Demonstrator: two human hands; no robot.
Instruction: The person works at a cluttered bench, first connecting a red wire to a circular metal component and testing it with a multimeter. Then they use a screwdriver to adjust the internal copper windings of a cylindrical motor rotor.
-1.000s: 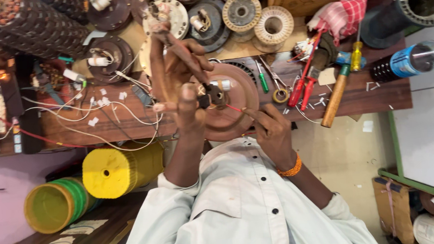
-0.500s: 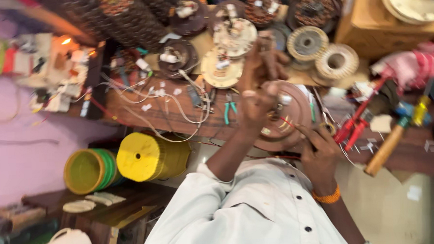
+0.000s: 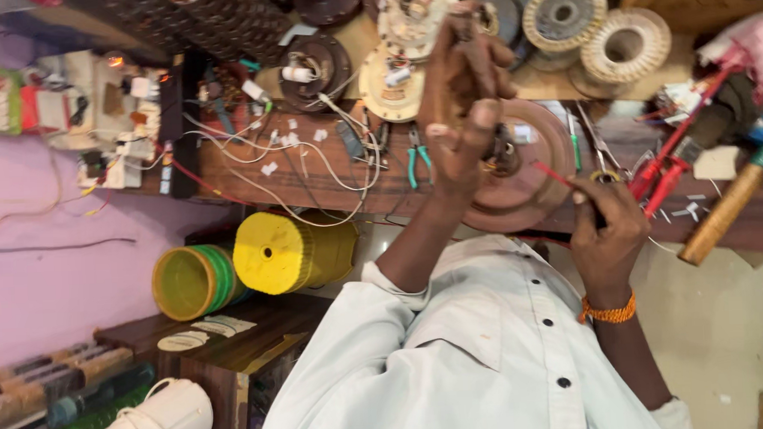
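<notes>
While view is swinging sideways, both hands are staying put. Left hand (image 3: pixel 458 108) is curling tight on brown round disc (image 3: pixel 526 187). Right hand (image 3: pixel 605 226) is pinching red wire (image 3: pixel 554 176) just beside disc. Same wire job is going on.

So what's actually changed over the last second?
Mostly the view swung, sliding the bench rightwards. The right hand drew off the brown disc rim, still pinching the red wire. The left hand stayed raised over the disc; the yellow spool did not move.

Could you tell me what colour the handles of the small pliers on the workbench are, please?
The pliers have green handles, seen best in the head view, lying beside the brown round motor housing.
</notes>
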